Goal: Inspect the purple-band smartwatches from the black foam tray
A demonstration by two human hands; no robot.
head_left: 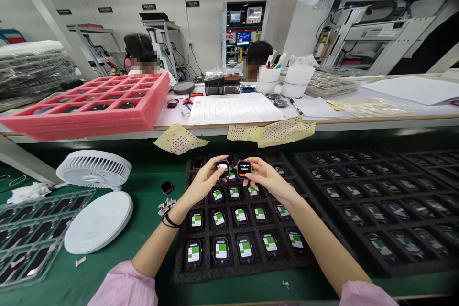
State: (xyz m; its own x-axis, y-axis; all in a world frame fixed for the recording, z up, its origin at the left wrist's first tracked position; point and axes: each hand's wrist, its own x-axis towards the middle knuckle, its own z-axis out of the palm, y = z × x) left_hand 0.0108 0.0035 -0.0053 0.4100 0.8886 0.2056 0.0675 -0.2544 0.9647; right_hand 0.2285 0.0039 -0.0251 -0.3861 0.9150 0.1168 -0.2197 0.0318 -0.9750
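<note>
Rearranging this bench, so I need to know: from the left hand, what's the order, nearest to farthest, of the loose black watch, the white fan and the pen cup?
From the left hand:
1. Loose black watch, just to its left on the green mat.
2. White desk fan, farther left on the mat.
3. White pen cup, ahead on the far bench.

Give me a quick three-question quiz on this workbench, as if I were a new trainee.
1. True or false: the left hand holds one smartwatch and the right hand holds another.
2. What colour is the foam tray on the far bench: pink, blue or grey?
3. What white appliance lies left of the black foam tray?

Key: 1 true; 2 pink; 3 a desk fan.
</note>
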